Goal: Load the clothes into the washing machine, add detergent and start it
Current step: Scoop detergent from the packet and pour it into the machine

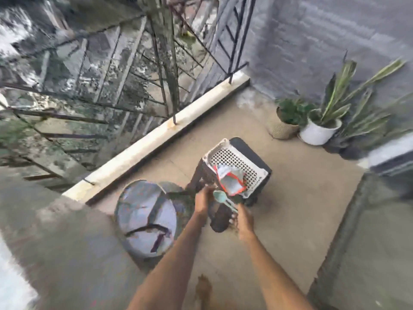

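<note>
The frame is blurred by motion. A white perforated basket (pixel 234 157) sits on a dark stool (pixel 257 153) and holds an opened detergent bag (pixel 230 181) with orange edges. My right hand (pixel 244 222) holds a teal spoon (pixel 220 196) by its handle, its bowl near the bag. My left hand (pixel 202 201) reaches toward the bag's lower edge; its grip is hard to make out. A round hamper (pixel 145 220) with pale clothes stands on the floor to the left. A dark object (pixel 220 218) lies between my hands.
A low white curb (pixel 156 139) and a metal railing (pixel 134 74) run along the left. Potted plants (pixel 319 121) stand by the grey wall at the back right. A grey appliance edge (pixel 388 162) shows at the right. My bare foot (pixel 203 289) is on the concrete floor.
</note>
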Demonstrator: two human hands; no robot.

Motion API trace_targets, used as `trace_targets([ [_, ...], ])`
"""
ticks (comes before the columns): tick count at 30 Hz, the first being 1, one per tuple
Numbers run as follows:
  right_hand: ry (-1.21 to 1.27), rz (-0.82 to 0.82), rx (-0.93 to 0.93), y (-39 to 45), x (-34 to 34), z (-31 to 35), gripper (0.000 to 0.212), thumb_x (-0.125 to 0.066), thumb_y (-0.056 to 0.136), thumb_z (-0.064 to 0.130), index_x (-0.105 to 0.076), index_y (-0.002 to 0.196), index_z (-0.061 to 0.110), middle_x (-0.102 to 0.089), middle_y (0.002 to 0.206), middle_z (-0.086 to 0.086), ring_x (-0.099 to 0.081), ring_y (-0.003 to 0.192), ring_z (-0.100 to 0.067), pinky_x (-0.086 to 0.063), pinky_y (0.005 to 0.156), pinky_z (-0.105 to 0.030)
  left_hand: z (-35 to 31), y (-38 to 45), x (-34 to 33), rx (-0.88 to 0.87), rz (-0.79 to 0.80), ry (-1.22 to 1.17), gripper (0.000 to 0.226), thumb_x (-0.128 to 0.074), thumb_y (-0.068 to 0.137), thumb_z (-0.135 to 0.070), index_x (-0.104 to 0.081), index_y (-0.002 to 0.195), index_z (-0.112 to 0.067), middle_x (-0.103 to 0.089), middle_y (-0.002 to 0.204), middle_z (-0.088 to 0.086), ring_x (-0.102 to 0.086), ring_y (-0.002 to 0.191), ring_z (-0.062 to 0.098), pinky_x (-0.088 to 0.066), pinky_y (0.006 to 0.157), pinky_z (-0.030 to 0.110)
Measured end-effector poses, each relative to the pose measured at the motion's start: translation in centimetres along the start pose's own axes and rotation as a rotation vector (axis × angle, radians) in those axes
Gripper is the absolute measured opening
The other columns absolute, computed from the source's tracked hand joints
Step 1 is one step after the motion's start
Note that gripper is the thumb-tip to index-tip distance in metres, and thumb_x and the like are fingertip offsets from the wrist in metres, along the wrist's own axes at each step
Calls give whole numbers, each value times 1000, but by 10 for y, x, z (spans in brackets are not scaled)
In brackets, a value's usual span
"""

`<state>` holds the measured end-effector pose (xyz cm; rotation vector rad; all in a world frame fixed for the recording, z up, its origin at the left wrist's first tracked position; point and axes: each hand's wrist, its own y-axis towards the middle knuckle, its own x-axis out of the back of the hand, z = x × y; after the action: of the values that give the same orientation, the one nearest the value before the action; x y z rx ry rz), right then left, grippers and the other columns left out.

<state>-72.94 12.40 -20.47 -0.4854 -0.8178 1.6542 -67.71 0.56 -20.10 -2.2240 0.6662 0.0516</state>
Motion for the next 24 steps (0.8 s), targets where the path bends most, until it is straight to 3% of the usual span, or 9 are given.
trace_targets([
  [4,88,-77,-76,62,19,-10,16,-58,87,11,-59,72,5,-48,31,5,-40,23,-2,-33,28,-11,33,35,-28,12,-6,186,21,-44,93,-26,-57,77,-24,-58,83,-5,-54,80,13,-48,80,32],
  [5,106,-88,-97,73,19,-9,18,-60,86,10,-57,69,6,-47,30,5,-38,23,-2,-32,28,-11,36,44,-33,23,-13,173,23,-44,94,-24,-58,76,-25,-59,84,-3,-54,82,15,-48,80,32],
  [8,174,-93,-117,114,7,-6,19,-64,85,9,-55,67,10,-47,36,5,-38,25,-2,-34,31,-12,41,77,-46,47,-98,80,23,-51,92,-18,-63,72,-18,-62,72,3,-55,69,18,-47,60,24],
  [12,233,-76,-53,140,-25,0,27,-53,92,2,-47,67,11,-47,32,5,-40,25,-2,-35,30,-12,35,92,-53,74,-113,36,22,-50,88,-16,-61,70,-13,-59,63,5,-56,55,16,-44,50,23],
  [14,224,-70,-50,142,-41,3,20,-54,92,8,-52,72,8,-54,41,2,-50,35,-8,-45,42,-19,38,96,-53,61,-111,74,18,-51,85,-22,-63,79,-10,-64,77,8,-61,72,23,-50,63,28],
  [17,144,-26,-100,143,-58,0,18,-53,94,27,-54,82,12,-62,77,-8,-60,72,-25,-51,72,-35,48,106,-50,30,-101,155,43,-50,87,-36,-58,115,-4,-63,113,13,-60,105,27,-48,95,43],
  [20,76,133,-58,147,-65,4,26,-47,96,30,-57,107,9,-61,105,-10,-62,93,-25,-51,75,-32,46,104,-51,12,-114,147,33,-45,97,-27,-54,121,-7,-60,118,14,-58,107,25,-44,98,41],
  [22,107,37,-30,150,-67,12,30,-46,97,21,-53,120,3,-62,111,-16,-64,95,-29,-54,78,-37,48,105,-50,13,-100,158,27,-44,98,-26,-55,117,-11,-61,118,15,-57,105,24,-43,98,42],
  [24,122,-53,-36,153,-66,16,26,-45,98,16,-53,118,0,-62,103,-18,-64,90,-31,-55,81,-39,47,106,-51,23,-91,158,27,-43,98,-27,-54,117,-11,-61,118,15,-57,102,23,-42,99,42],
])
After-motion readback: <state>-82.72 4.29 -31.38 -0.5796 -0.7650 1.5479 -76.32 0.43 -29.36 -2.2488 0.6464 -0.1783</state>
